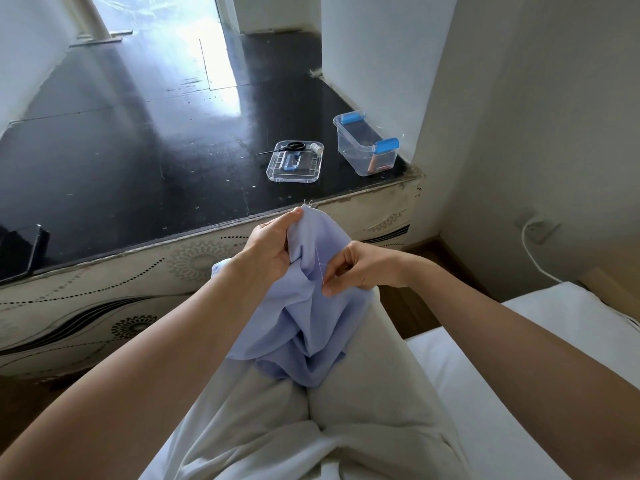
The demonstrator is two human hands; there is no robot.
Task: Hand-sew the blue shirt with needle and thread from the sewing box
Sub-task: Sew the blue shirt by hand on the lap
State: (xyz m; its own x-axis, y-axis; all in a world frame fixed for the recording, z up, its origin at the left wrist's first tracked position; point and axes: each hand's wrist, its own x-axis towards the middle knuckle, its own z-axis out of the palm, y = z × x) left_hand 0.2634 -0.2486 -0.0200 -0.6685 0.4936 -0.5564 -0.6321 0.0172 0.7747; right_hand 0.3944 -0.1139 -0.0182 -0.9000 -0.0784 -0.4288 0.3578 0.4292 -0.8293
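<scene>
Shirt (304, 323) (blue) gripped by left hand (266, 251); right hand (367, 268) pinches thread (320, 268)

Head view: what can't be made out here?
- The needle: too small to see; only the thread shows above the pinching fingertips of the right hand.
- Stitch site on the blue shirt: hidden by its folds and the gripping left hand.
- Contents of the sewing box: too small, blurred through its clear walls.
- Dark object at the left: cut off by the frame edge.
</scene>
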